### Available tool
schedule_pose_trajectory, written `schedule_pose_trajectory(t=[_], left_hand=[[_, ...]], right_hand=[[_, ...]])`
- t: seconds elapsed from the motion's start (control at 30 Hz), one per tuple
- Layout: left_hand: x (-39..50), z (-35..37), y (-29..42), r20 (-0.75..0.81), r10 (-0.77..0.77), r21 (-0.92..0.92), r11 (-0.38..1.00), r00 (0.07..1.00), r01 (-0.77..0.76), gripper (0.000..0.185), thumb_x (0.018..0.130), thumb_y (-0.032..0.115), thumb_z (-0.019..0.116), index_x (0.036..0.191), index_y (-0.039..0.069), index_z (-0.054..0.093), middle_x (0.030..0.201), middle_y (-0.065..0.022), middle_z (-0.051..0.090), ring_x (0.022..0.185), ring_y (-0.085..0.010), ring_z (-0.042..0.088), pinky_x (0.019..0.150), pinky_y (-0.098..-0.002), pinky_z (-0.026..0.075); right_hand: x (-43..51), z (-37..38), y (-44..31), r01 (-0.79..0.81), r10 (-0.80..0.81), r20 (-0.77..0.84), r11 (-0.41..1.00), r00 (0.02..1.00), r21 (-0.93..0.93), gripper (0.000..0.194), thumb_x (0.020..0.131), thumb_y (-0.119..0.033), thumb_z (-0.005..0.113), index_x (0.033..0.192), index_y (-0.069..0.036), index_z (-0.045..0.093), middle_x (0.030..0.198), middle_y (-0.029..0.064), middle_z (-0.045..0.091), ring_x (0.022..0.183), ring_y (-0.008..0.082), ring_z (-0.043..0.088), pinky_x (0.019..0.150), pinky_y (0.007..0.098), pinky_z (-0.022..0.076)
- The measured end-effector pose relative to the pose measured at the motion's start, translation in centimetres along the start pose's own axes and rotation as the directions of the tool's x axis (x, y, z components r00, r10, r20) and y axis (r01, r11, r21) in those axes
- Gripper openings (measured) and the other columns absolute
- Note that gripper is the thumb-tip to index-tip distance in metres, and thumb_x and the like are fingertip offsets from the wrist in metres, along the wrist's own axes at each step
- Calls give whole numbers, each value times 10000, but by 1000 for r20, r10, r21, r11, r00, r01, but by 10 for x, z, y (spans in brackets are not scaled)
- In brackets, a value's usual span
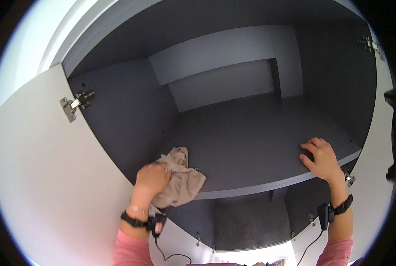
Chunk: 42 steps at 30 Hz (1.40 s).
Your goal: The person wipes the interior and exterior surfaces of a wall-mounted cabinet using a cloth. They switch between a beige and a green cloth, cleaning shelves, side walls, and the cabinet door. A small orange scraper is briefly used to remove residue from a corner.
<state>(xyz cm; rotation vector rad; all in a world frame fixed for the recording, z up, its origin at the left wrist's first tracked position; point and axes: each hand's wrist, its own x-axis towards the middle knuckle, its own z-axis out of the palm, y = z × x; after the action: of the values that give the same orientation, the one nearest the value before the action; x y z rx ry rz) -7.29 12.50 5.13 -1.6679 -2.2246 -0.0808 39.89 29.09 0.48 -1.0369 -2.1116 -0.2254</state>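
A crumpled beige cloth [184, 183] lies over the front left corner of a dark grey cabinet shelf [238, 146]. My left hand [153, 178] grips it, the fingers partly hidden in its folds, and part of the cloth hangs over the light front edge [251, 190]. On the right, my right hand [321, 159] rests near the shelf's front edge with its fingers bent and apart, holding nothing.
An open white door [45, 173] stands at the left on a metal hinge [72, 105]. Another white door [367, 199] is at the right, with its upper hinge [372, 45]. A boxed-in panel [218, 56] juts from the back wall. Below lies a lower compartment [251, 222].
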Motion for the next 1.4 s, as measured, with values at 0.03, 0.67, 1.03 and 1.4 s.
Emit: schedule_pose_trajectory(t=[0.03, 0.67, 1.03, 1.4], left_hand=[[33, -3, 3, 58, 71, 46, 996, 996, -74, 348, 917, 351, 572, 970, 25, 680, 965, -225, 687, 935, -409, 655, 822, -489, 529], [414, 71, 276, 338, 721, -44, 654, 605, -755, 418, 961, 333, 515, 1175, -14, 606, 1219, -228, 627, 1100, -372, 604, 927, -433, 472], [372, 47, 525, -53, 969, -203, 228, 243, -952, 257, 882, 177, 557, 1002, -20, 671, 1126, -228, 641, 984, -397, 615, 912, -445, 470], [226, -21, 426, -211, 974, -419, -15, 81, -908, 503, 765, 200, 732, 1232, 52, 618, 1314, -160, 540, 1214, -343, 533, 1014, -402, 436]], right_hand=[[5, 1, 1, 65, -66, -41, 998, 997, -21, 298, 812, -253, 674, 1008, -33, 719, 1032, 136, 653, 979, 305, 599, 900, 401, 469], [-2, 1, 11, 26, -5, -111, 982, 994, 185, 225, 838, -286, 653, 822, -64, 683, 819, 84, 670, 820, 272, 636, 729, 390, 484], [-2, 7, 14, 8, 22, -165, 984, 986, 180, 248, 840, -270, 640, 762, -35, 651, 740, 111, 627, 779, 278, 636, 725, 385, 490], [-3, 19, 29, 21, 20, -239, 986, 971, 167, 244, 827, -240, 638, 707, -28, 637, 725, 126, 630, 714, 299, 645, 698, 380, 509]])
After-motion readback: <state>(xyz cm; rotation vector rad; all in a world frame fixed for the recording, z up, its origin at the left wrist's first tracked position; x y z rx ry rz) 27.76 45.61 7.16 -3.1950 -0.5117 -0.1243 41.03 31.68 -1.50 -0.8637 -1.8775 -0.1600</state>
